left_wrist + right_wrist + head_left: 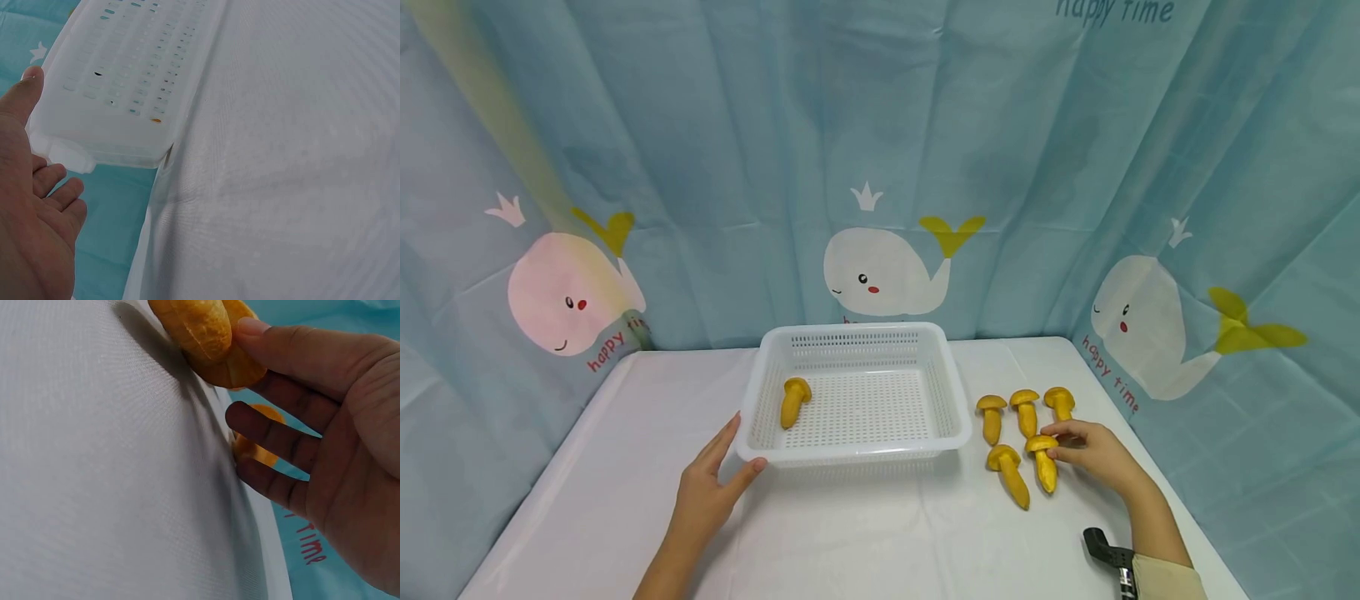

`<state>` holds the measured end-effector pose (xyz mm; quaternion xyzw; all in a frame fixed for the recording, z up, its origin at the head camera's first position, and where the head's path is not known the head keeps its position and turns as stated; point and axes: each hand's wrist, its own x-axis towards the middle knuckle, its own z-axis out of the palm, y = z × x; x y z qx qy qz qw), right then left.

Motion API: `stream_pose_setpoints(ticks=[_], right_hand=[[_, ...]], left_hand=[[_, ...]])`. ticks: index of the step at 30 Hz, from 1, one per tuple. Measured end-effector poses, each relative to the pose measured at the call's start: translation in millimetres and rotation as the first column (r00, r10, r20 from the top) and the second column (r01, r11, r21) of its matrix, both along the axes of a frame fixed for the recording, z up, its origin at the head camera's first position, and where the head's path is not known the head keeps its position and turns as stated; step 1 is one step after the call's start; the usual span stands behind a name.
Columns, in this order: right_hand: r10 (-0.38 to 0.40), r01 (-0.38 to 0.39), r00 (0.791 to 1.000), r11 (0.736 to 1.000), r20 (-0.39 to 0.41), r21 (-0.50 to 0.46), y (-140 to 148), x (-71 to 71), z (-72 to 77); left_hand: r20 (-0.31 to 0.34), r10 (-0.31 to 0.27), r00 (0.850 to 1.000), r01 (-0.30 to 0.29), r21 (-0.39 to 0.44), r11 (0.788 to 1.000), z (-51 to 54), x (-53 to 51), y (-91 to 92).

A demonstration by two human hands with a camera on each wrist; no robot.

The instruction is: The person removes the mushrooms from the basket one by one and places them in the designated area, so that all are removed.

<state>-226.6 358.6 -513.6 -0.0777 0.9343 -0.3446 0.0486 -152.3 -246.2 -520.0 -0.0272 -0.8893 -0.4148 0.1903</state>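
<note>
A white perforated plastic basket (857,455) stands at the back middle of the table, with one yellow mushroom (792,404) lying inside near its left wall. My left hand (706,493) is at the basket's front left corner, thumb by the front rim and the other fingers along the left side, loosely extended. To the right of the basket, my right hand (1099,457) pinches a yellow mushroom (200,337) by its cap between thumb and fingers. Around it lie more yellow mushrooms: one in front to the left (1011,477) and several behind, including a mushroom (992,417) nearest the basket.
White cloth covers the table (865,533). Blue curtains (760,167) with printed whales hang close behind and along both sides. A black device (1105,550) is strapped at the right wrist, beside a beige sleeve (1165,578).
</note>
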Motion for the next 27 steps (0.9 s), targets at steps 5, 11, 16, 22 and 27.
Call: stream_pose_setpoints(ticks=[5, 11, 16, 22, 27], right_hand=[[0.003, -0.003, 1.0, 1.0, 0.012, -0.01, -0.4, -0.4, 0.7], [0.006, -0.006, 1.0, 1.0, 0.017, -0.021, -1.2, -0.3, 1.5], [-0.001, 0.001, 1.0, 1.0, 0.024, -0.009, -1.4, 0.2, 2.7], [0.008, -0.008, 1.0, 1.0, 0.015, -0.013, 0.1, 2.1, 3.8], [0.008, -0.008, 1.0, 1.0, -0.024, -0.018, 2.6, 4.3, 3.9]], left_hand=[[-0.006, 0.008, 1.0, -0.008, -0.015, 1.0, 0.2, -0.5, -0.5], [-0.01, -0.001, 1.0, 0.001, -0.005, 1.0, -0.7, -2.0, -1.4], [0.002, -0.001, 1.0, 0.001, 0.0, 1.0, -2.1, -2.2, -2.0], [0.009, 0.001, 1.0, -0.001, -0.004, 1.0, -2.0, -1.6, -2.2], [0.013, -0.008, 1.0, 0.008, 0.011, 1.0, -0.9, -0.5, -0.6]])
